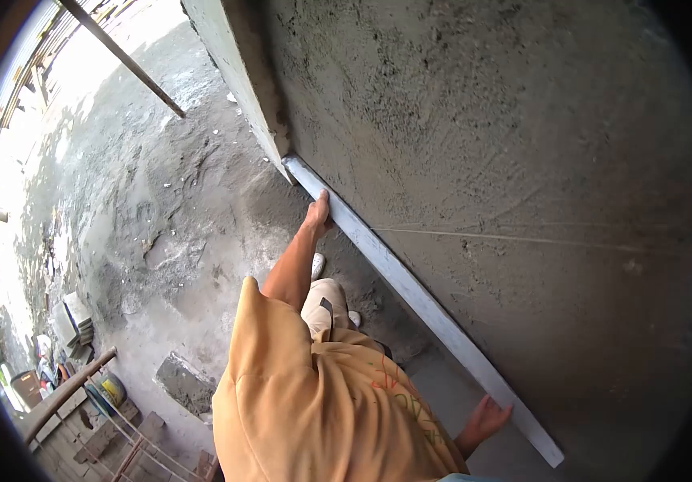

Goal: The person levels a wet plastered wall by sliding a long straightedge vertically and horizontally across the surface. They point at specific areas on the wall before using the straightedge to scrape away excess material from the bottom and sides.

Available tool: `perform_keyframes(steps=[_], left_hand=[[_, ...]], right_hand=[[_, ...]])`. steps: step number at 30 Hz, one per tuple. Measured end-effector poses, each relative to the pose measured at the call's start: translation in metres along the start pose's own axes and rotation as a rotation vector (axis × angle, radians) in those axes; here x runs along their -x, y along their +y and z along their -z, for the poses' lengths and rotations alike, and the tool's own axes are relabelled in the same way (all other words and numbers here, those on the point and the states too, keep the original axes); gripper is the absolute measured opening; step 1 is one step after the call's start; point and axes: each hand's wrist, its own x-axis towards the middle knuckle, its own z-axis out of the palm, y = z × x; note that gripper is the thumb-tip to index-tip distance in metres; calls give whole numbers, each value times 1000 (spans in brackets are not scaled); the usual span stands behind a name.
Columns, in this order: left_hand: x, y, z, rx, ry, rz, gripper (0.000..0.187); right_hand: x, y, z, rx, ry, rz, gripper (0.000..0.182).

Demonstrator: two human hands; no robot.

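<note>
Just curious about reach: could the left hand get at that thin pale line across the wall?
Probably yes: the pale line meets the bar not far from the left hand, and nothing shows covering it on the wall. That hand grips the bar, though, so it may need to let go.

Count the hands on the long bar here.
2: the left hand near the upper end of the long bar, the right hand at its edge near the lower end. No others show; the bar's far side is hidden.
</note>
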Motion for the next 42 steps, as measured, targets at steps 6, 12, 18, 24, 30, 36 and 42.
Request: perform_keyframes(steps=[6, 12, 18, 24, 30, 36, 42], left_hand=[[11, 23, -5, -158, 68, 69, 63], [14, 22, -4, -81, 45, 55, 67], [103, 92, -24, 29, -130, 43, 61], [150, 115, -38, 95, -266, 12, 57], [223, 156, -57, 184, -352, -12, 47], [269, 172, -68, 247, -531, -102, 41], [301, 177, -81, 172, -563, -238, 42]], right_hand=[[3, -14, 16, 252, 146, 28, 41], [62, -63, -101, 260, 328, 155, 35], [109, -132, -199, 393, 234, 387, 50], [131, -178, -257, 486, 271, 661, 48], [108, -251, -175, 903, -104, 1112, 50], [102, -312, -147, 730, -226, 1110, 63], [109, -319, -176, 776, -204, 1217, 51]])
